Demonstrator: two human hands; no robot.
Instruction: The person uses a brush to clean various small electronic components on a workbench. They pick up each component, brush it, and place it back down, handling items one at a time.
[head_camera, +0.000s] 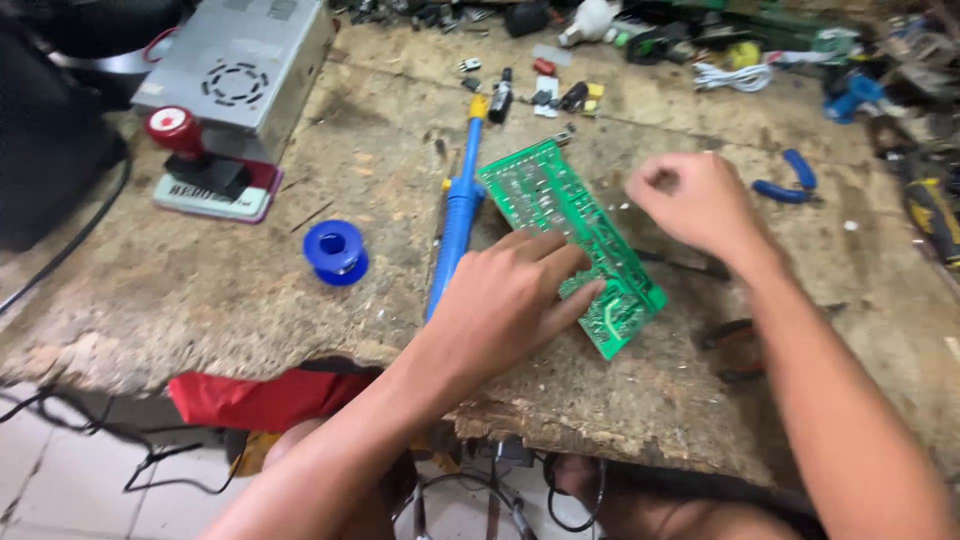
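The green circuit board (570, 240) lies on the worn tabletop (250, 290), left hand (505, 295) pressing it with fingers together. Right hand (695, 205) hovers, fingers curled. Blue soldering iron (458, 215) lies just beside; blue solder spool (336, 251) nearby.

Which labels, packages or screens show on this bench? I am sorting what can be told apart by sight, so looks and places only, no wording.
Labelled base: far left of the workbench, a flat pale plate edged in red with dark lettering, under a black stand with a red knob.
Grey metal box: behind it, vented, with no label legible.
No screens or packages can be made out; the far clutter is too small to tell.
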